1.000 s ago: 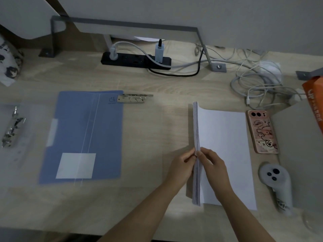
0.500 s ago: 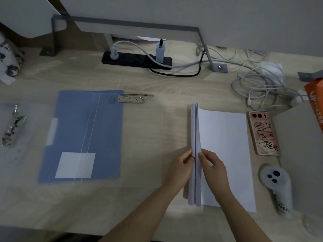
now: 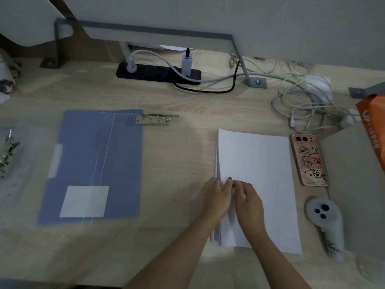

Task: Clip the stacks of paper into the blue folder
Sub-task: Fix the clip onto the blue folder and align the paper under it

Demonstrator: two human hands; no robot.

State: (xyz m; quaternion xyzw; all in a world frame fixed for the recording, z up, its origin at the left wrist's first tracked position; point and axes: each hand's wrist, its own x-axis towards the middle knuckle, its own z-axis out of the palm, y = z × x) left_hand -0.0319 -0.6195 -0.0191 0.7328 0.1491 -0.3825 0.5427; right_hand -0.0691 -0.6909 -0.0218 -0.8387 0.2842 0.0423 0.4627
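paper stack (image 3: 260, 163) pinched by left grip (image 3: 218, 197), right grip (image 3: 249, 200); phone (image 3: 309, 159), controller (image 3: 325, 222) beside; blue folder (image 3: 93, 159) apart.

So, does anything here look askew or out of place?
The white paper stack is uneven at its left edge, sheets fanned apart. The silver metal clip sticks out past the top right corner of the flat blue folder.

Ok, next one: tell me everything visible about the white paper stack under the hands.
The paper stack is plain white, blank on top, lying flat on the wooden desk right of centre, long side running away from the person. Its left edge is slightly fanned, showing several layers. The left hand pinches that edge; the right hand rests on top with curled fingers, grip unclear. A phone lies close beside its right edge.
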